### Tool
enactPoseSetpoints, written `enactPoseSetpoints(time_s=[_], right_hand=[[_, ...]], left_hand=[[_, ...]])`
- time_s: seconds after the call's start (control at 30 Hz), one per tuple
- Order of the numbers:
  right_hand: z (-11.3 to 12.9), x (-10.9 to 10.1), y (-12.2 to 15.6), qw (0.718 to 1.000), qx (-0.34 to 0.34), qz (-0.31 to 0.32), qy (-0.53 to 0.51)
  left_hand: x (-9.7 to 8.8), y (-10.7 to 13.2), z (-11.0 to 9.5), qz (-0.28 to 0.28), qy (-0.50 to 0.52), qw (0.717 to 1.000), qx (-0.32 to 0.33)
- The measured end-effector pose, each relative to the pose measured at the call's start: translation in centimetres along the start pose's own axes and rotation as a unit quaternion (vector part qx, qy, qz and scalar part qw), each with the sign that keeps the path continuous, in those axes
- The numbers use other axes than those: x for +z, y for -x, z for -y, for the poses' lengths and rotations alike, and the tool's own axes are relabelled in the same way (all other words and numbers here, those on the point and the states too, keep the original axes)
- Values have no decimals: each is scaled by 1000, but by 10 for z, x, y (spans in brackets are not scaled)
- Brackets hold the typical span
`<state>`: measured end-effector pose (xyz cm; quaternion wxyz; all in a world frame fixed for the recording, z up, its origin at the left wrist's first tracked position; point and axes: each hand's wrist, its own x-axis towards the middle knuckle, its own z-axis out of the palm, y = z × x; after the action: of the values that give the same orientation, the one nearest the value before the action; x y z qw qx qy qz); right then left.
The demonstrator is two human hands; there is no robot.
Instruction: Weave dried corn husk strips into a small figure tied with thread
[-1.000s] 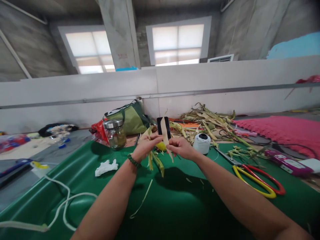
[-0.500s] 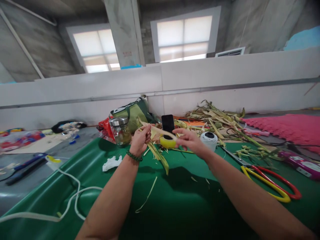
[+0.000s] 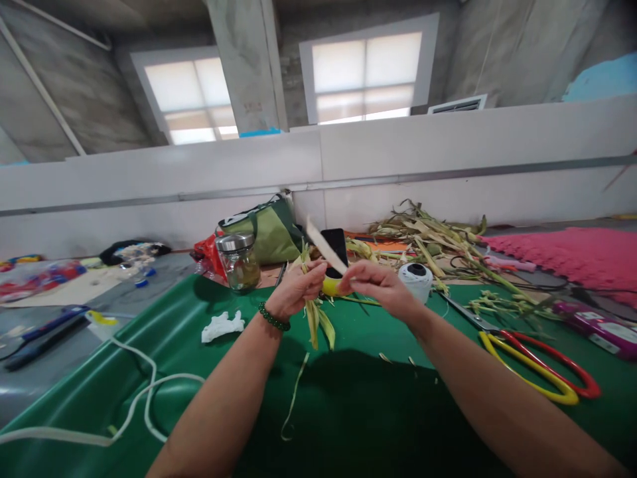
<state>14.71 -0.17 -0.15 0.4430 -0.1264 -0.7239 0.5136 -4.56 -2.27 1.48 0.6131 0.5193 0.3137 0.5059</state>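
My left hand (image 3: 297,292) is closed on a bundle of dried corn husk strips (image 3: 315,317) that hang down over the green mat (image 3: 348,405). My right hand (image 3: 378,287) pinches a pale husk strip (image 3: 324,247) that slants up and to the left between the two hands. A small yellow piece (image 3: 330,286) shows between my hands. A bead bracelet sits on my left wrist. Behind the hands a black phone (image 3: 336,243) stands upright.
A glass jar (image 3: 239,261) and a green bag (image 3: 266,231) stand at the back left. A white thread spool (image 3: 416,280), a husk pile (image 3: 432,242), red and yellow scissors (image 3: 537,364), a crumpled tissue (image 3: 221,325), a white cord (image 3: 134,405) and a pink mat (image 3: 572,255) lie around.
My hands have drawn closer together. The pale strip, lying nearly level half a second ago, now slants up to the left. The hanging husk bundle has swung a little.
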Motion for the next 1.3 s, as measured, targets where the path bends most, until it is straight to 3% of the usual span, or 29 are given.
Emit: enactPoseSetpoints(time_s=[0.1, 0.37, 0.47, 0.53, 0.63, 0.7, 0.83, 0.93, 1.1, 1.3], right_hand=[[-7, 12, 1, 994, 38, 92, 46], [-12, 16, 4, 963, 132, 216, 89], [-7, 13, 4, 954, 132, 241, 115], [-4, 7, 3, 959, 104, 214, 151], [-1, 0, 0, 974, 66, 83, 202], [-4, -1, -2, 976, 83, 37, 197], [-17, 10, -4, 970, 144, 91, 173], [-24, 18, -5, 974, 145, 71, 161], [-27, 25, -4, 979, 142, 22, 144], [-27, 27, -1, 974, 125, 85, 170]], left_hand=[[-1, -2, 4, -16, 2, 1000, 23], [-9, -4, -1, -67, 20, 994, 88], [-7, -2, -4, -72, 15, 992, 99], [-5, -1, -4, -72, 7, 994, 88], [0, -2, 0, -73, -1, 995, 62], [3, -5, 4, -92, 3, 994, 62], [9, -9, 9, -174, 18, 983, 65], [10, -10, 6, -210, 44, 975, 59], [8, -9, 2, -179, 88, 978, 58], [8, -7, 2, -175, 54, 982, 43]])
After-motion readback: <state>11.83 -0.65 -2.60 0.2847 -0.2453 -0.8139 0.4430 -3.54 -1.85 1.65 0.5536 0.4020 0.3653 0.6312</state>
